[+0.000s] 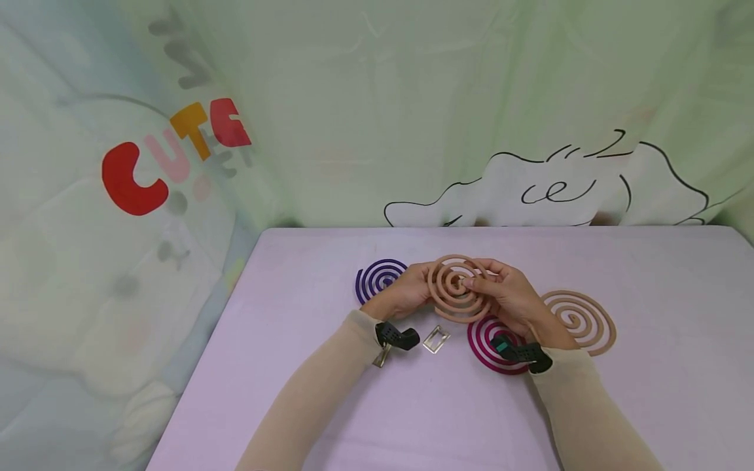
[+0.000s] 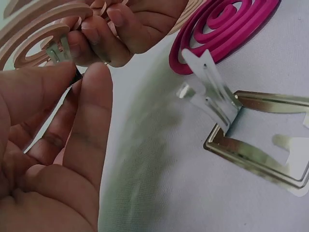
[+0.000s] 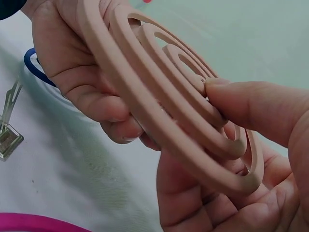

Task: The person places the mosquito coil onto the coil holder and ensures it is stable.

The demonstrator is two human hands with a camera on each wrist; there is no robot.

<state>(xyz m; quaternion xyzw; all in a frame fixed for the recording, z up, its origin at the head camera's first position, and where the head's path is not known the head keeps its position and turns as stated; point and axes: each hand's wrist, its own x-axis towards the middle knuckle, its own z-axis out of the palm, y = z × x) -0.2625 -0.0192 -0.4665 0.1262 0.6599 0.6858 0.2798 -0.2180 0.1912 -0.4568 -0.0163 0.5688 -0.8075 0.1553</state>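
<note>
Both hands hold up a beige mosquito coil (image 1: pixel 462 318) above the table. My right hand (image 1: pixel 509 291) grips it from the right, its thumb (image 3: pixel 241 96) pressing near the spiral's centre and its other fingers behind. On the coil's other side is my left hand (image 1: pixel 412 288). Its thumb and forefinger pinch a small metal coil stand (image 2: pixel 59 50), whose upright prongs reach the coil's middle; the rest is mostly hidden by the fingers. Below the hands, a metal stand (image 1: pixel 430 337) lies on the table, and another stand (image 1: pixel 381 356) shows partly behind the left wrist.
A purple coil (image 1: pixel 358 288) lies behind the left forearm. Under the right wrist is a magenta coil (image 1: pixel 501 371), with a second beige coil (image 1: pixel 612 327) to its right. A pale cloth covers the table (image 1: pixel 412 418); printed curtains (image 1: pixel 353 131) hang behind it.
</note>
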